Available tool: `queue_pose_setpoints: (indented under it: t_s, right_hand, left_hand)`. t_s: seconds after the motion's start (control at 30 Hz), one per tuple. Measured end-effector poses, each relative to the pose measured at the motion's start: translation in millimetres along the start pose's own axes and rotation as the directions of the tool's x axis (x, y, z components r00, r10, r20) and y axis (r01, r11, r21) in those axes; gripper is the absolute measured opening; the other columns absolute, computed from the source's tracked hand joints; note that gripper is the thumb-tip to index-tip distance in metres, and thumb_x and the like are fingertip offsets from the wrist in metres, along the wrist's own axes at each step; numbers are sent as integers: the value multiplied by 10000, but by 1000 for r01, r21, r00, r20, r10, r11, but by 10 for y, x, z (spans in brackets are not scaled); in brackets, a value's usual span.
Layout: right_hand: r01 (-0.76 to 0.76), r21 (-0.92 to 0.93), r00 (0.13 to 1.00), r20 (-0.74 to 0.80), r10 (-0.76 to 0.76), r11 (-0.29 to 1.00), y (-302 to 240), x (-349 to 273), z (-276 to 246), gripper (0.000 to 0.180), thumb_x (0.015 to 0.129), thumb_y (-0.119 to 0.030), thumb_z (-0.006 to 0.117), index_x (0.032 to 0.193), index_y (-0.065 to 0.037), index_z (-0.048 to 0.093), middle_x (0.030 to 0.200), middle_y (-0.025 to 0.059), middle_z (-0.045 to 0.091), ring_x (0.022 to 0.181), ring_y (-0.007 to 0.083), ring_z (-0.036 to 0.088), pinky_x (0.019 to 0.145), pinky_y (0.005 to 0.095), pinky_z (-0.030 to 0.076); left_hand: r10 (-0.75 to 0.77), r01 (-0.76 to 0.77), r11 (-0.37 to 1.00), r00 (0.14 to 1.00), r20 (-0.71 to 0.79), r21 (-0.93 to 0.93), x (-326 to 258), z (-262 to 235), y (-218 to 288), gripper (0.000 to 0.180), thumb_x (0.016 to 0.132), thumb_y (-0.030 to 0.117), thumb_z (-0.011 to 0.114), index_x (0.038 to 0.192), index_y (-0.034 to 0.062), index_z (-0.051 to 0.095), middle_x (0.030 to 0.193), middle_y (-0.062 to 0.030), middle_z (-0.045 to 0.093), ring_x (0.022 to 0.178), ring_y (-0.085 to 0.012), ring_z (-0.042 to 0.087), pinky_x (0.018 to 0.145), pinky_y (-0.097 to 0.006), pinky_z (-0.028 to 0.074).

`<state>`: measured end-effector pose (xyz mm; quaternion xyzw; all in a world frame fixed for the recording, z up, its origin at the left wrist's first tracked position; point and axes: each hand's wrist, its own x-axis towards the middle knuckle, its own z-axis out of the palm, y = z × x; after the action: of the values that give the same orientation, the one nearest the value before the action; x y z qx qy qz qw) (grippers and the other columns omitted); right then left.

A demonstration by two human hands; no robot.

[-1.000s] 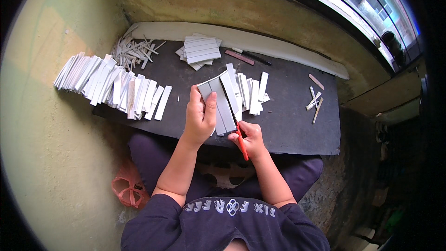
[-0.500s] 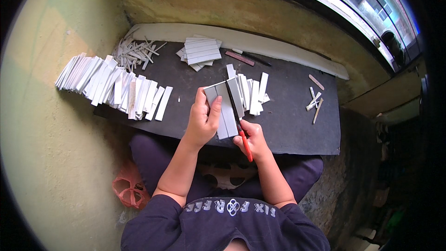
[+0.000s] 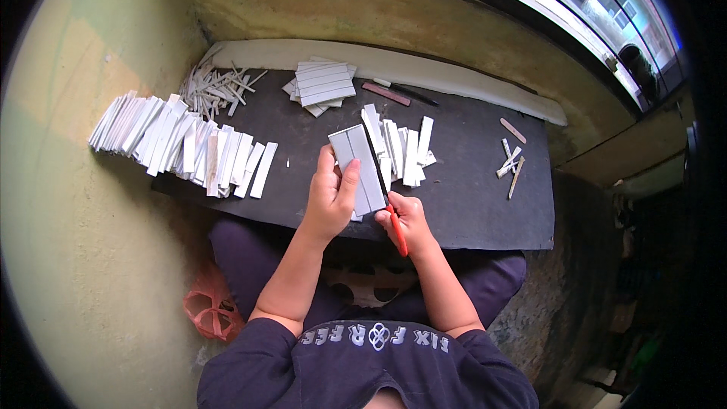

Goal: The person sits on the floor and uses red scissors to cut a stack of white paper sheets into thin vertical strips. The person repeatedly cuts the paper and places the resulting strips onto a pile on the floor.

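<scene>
Clamped both sides: left hand (image 3: pixel 330 198) pinches grey lined sheet (image 3: pixel 360 183), thumb on top; right hand (image 3: pixel 410 221) wraps red-handled scissors (image 3: pixel 397 233) along sheet's right edge. Sheet hangs above near side of black table (image 3: pixel 477 204). From my remote seat, I judge loose left pinch could let sheet twist, sending scissors crooked. Beside left knee (image 3: pixel 241 254), reddish plastic bag (image 3: pixel 206 294); contents I can't make out. Beyond hands, loose white strips (image 3: pixel 411 157); left of them, long strip row (image 3: pixel 155 136); farther, stacked lined sheets (image 3: pixel 326 83), white slab (image 3: pixel 265 53) along wall (image 3: pixel 341 11).
</scene>
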<state>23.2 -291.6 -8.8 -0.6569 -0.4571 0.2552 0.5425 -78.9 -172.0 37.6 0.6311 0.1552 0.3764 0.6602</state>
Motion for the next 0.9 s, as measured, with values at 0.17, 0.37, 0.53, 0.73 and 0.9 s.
queue_pose_setpoints:
  t_s: [0.17, 0.37, 0.53, 0.73, 0.9]
  right_hand:
    - [-41, 198, 998, -36, 49, 979, -104, 12, 42, 366, 770, -314, 691, 712, 9, 529, 530, 64, 490, 501, 124, 444, 498, 271, 403]
    - [-119, 74, 993, 13, 118, 990, -16, -21, -29, 384, 836, -384, 578, 761, -10, 537, 553, 6, 480, 495, 79, 459, 466, 230, 385]
    - [-192, 212, 981, 79, 179, 958, -153, -26, -115, 563, 865, -572, 404, 839, -22, 518, 577, -16, 447, 486, 67, 422, 444, 204, 355]
    - [-171, 180, 985, 39, 167, 969, -129, -29, -81, 551, 865, -576, 399, 808, -37, 498, 578, -12, 449, 484, 68, 422, 442, 205, 355]
    - [-223, 182, 975, 38, 220, 958, -142, -27, -84, 538, 866, -566, 409, 808, -41, 509, 583, -13, 448, 491, 67, 423, 445, 206, 356]
  left_hand:
    - [-183, 196, 972, 977, 108, -128, -82, -17, 26, 306, 926, 123, 442, 1188, 4, 338, 911, -91, 568, 659, -81, 532, 582, -217, 441]
    - [-187, 191, 980, 980, 74, -58, -82, -31, 86, 372, 914, 117, 465, 1232, -2, 313, 766, -86, 593, 489, -67, 498, 432, -201, 408]
    - [-287, 266, 956, 934, 211, 121, -111, -90, 106, 365, 901, 111, 494, 1209, -20, 350, 731, -57, 594, 535, -63, 499, 470, -208, 423]
    - [-305, 291, 952, 918, 255, 91, -109, -151, 101, 393, 899, 104, 507, 1232, -14, 336, 733, -45, 591, 550, -47, 509, 463, -186, 410]
    - [-365, 345, 931, 896, 255, 119, -84, -259, 147, 388, 909, 120, 473, 1253, 13, 330, 782, -56, 599, 570, -70, 534, 481, -190, 422]
